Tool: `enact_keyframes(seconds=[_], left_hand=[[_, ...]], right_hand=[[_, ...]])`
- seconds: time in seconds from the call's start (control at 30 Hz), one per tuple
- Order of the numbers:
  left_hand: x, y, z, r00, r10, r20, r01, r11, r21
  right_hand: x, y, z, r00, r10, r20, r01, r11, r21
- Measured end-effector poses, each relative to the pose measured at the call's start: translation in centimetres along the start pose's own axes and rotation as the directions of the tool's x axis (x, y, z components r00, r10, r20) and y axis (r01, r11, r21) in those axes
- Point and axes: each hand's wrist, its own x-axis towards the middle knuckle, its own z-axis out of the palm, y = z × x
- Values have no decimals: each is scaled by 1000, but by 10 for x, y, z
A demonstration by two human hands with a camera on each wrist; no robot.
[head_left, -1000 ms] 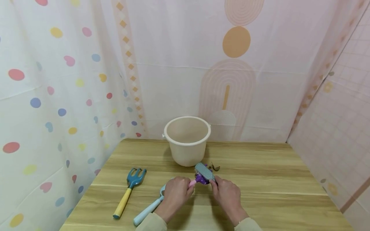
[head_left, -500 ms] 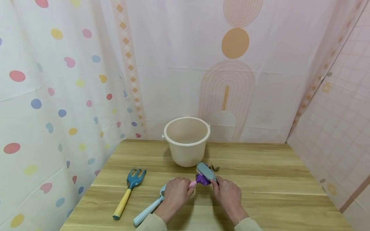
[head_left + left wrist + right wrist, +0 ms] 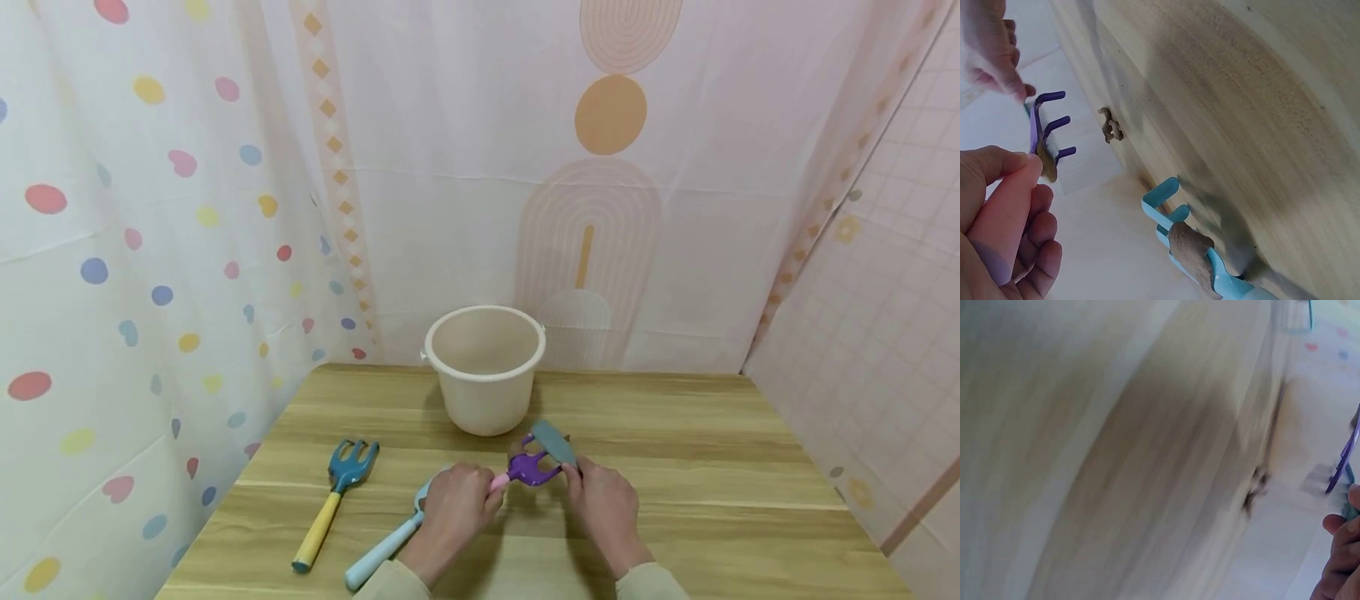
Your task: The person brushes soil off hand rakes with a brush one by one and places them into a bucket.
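Note:
Pinched in my left hand (image 3: 459, 510) is the pink handle of a purple hand rake (image 3: 529, 470), raised above the table with its tines pointing away. In the left wrist view, brown mud (image 3: 1047, 164) clings near the base of those tines. My right hand (image 3: 606, 510) grips a grey-blue scrub brush (image 3: 553, 442), which lies across the far tines; its white bristles are mostly hidden. Partly behind my left hand, a light blue hand rake (image 3: 384, 550) lies on the table with a brown mud lump (image 3: 1190, 250) on it.
A cream bucket (image 3: 487, 404) stands at the back of the wooden table (image 3: 690, 467). To the left lies a blue hand rake with a yellow handle (image 3: 318, 530). Brown dirt clumps (image 3: 1110, 126) sit on the table beyond the purple rake. Patterned curtains surround the table.
My right hand and the scrub brush have shifted right along the purple rake's tines, and the brush has tilted, uncovering more of the rake head. My left hand has barely moved.

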Motion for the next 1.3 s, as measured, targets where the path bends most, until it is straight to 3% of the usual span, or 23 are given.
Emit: enact_keyframes(seconds=[0.13, 0.2, 0.3, 0.4, 0.53, 0.7, 1.0, 1.3], left_hand=[[2, 1, -2, 1000, -5, 22, 5, 1000, -9], [5, 2, -3, 1000, -5, 20, 5, 1000, -6], [7, 1, -4, 1000, -10, 14, 10, 1000, -3], [8, 1, -4, 1000, -16, 7, 16, 1000, -2], [5, 0, -3, 1000, 3, 1, -3, 1000, 27], [3, 1, 1, 1000, 19, 4, -19, 999, 47], [-2, 0, 5, 1000, 21, 15, -22, 998, 50], [-1, -1, 6, 999, 37, 0, -37, 998, 47]], right_hand=[[4, 1, -6, 999, -1, -53, 3, 1000, 31], [5, -4, -7, 991, -70, -114, 77, 996, 52], [2, -12, -4, 962, -201, -183, 213, 976, 51], [0, -17, -1, 953, -249, -173, 259, 965, 40], [-2, -18, 2, 976, -188, -111, 190, 982, 9], [-3, -16, 3, 989, -139, -56, 138, 990, -18], [-6, -14, 8, 998, -65, 13, 66, 997, -26], [-4, -13, 11, 999, -43, 13, 43, 998, -43]])
